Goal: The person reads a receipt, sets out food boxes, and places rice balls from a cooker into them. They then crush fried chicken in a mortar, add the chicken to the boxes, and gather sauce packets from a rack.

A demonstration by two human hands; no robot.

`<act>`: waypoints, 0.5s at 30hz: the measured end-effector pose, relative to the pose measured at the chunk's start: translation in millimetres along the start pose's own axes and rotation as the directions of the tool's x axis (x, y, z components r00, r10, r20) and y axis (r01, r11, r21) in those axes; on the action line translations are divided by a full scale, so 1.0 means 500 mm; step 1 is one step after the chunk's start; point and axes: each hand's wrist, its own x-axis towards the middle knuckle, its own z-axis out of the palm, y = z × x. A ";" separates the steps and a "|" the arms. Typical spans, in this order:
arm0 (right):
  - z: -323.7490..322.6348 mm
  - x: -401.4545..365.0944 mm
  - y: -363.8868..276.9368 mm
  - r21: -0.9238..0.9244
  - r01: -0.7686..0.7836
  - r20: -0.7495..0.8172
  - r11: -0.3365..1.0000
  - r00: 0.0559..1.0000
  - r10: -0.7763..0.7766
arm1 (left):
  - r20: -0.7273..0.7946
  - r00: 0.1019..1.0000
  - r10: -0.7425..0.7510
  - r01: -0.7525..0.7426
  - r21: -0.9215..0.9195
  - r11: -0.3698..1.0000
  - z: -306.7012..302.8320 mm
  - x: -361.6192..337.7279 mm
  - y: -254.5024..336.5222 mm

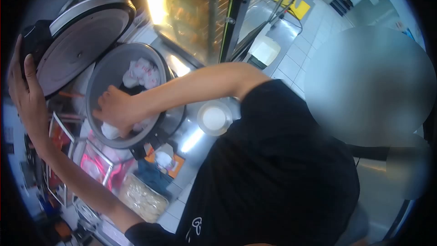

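Note:
My left hand (29,86) is closed around the black handle (36,41) of the raised round lid (86,45). The lid stands hinged open beside a large grey pot (101,66), which looks like an electric cooker. Inside the pot is my right hand (116,109), its fingers bent downward. Under and beside that hand lies a white plastic-looking bundle (110,131); whether the fingers grip it is hidden. Crumpled white bags (142,74) with red print rest at the pot's other side, apart from my hand.
A lit glass-fronted cabinet (191,18) stands close beside the pot. On the steel counter is a round bowl (214,117) with white contents. Nearby are a metal rack (109,164), a tray of pale wrapped pieces (143,200) and a bluish cloth (154,177). A blurred round object (371,86) fills the right.

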 end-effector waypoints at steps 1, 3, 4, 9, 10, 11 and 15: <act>-0.047 -0.070 -0.011 0.103 -0.034 -0.144 0.994 0.988 0.049 | 0.004 1.000 -0.015 0.015 -0.008 1.000 -0.014 -0.016 0.021; -0.141 -0.238 -0.027 0.405 -0.079 -0.243 0.911 0.951 0.191 | 0.030 0.998 -0.050 0.050 -0.005 0.999 -0.037 -0.054 0.062; -0.167 -0.315 -0.027 0.562 -0.110 -0.238 0.820 0.928 0.287 | 0.088 0.993 -0.074 0.073 0.020 0.997 -0.058 -0.086 0.084; -0.064 -0.706 0.068 0.822 -0.110 0.449 -0.559 0.729 0.517 | 0.110 0.967 -0.231 0.233 -0.004 0.973 -0.095 -0.243 0.227; -0.013 -0.781 0.095 0.760 0.003 0.491 -0.650 0.654 0.576 | 0.124 0.958 -0.260 0.265 -0.031 0.964 -0.095 -0.279 0.239; 0.012 -0.839 0.124 0.757 0.052 0.523 -0.652 0.549 0.652 | 0.145 0.945 -0.294 0.305 -0.055 0.951 -0.096 -0.321 0.253; 0.072 -1.014 0.345 0.877 -0.090 0.471 -0.472 0.358 0.806 | 0.237 0.840 -0.488 0.523 -0.117 0.844 -0.068 -0.490 0.324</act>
